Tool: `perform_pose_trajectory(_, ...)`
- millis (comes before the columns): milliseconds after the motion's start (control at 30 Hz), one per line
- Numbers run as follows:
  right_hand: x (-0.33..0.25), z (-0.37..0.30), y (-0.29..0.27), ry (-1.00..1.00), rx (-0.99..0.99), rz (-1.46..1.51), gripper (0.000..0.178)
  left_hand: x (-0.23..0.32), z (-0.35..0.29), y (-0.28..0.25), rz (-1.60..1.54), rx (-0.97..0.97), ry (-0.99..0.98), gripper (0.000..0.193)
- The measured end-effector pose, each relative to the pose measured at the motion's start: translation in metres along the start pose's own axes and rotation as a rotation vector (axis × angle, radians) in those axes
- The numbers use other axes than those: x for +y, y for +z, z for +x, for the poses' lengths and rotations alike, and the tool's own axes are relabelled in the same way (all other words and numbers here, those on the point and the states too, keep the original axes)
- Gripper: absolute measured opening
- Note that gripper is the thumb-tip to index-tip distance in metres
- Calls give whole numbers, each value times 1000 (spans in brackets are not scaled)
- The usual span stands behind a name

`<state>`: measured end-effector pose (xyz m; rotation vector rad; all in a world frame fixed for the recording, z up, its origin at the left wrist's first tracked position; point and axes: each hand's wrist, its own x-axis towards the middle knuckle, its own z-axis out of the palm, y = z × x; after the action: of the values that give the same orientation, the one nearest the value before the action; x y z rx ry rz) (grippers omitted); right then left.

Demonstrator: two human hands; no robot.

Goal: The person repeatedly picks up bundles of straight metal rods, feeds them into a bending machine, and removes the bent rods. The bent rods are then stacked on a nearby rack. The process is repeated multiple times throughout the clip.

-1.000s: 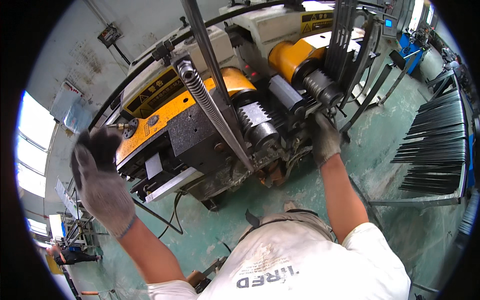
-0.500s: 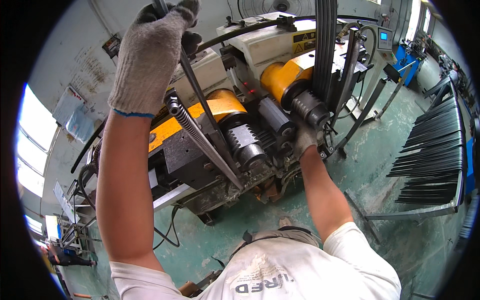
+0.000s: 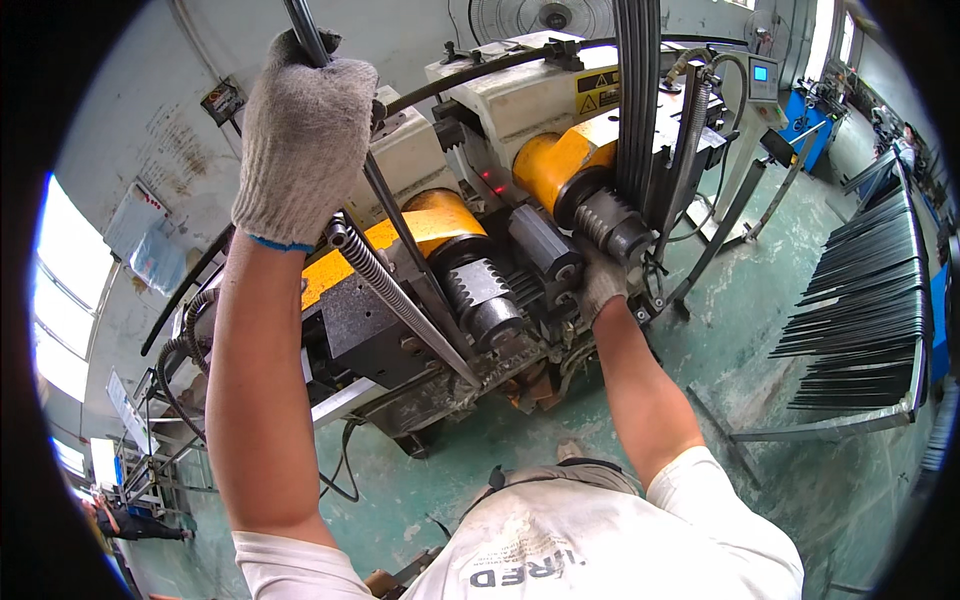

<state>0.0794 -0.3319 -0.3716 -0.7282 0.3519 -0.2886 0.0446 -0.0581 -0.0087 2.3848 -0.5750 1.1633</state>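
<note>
My left hand (image 3: 303, 145), in a grey knit glove with a blue cuff edge, is raised at the upper left. Its fingers are wrapped round a long dark metal rod (image 3: 392, 203), which slants down towards the machine's left toothed cylinder (image 3: 478, 288). My right hand (image 3: 603, 285), gloved too, reaches in beside a dark faceted block (image 3: 544, 242) and below the right toothed cylinder (image 3: 612, 225). Its fingers are hidden among these parts, so their grip does not show. Close to the left forearm, a spring-wrapped bar (image 3: 400, 300) slopes across the machine front.
Yellow machine arms (image 3: 565, 165) stand behind the cylinders. An upright bundle of dark rods (image 3: 637, 100) rises near the right cylinder. To the right, a rack (image 3: 830, 428) carries many thin dark rods. A control box with a lit screen (image 3: 762, 75) stands at the back right.
My left hand has come down slightly, its fingers now closed more tightly round the rod. The right hand stays by the faceted block. The whole view has shifted a little.
</note>
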Motion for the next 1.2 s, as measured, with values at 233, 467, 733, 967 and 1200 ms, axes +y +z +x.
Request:
perform_pose_trajectory(233, -3, -4, 2, 14, 11, 4, 41, 18, -4, -1, -162, 23, -179, 30)
perform_pose_trajectory(467, -1, 1, -2, -7, 6, -101, 51, 2, 5, -7, 256, -52, 166, 18)
perform_pose_trajectory(733, 8, 11, -11, 15, -42, -67, 42, 1, 15, -47, -106, -122, -18, 18)
perform_pose_trajectory(967, 27, 10, -31, 112, -65, -29, 31, -51, 13, -42, 586, -93, 249, 24)
perform_pose_trajectory(1200, 24, 13, -36, 42, -46, -55, 39, -42, -2, -42, 361, -53, 25, 29)
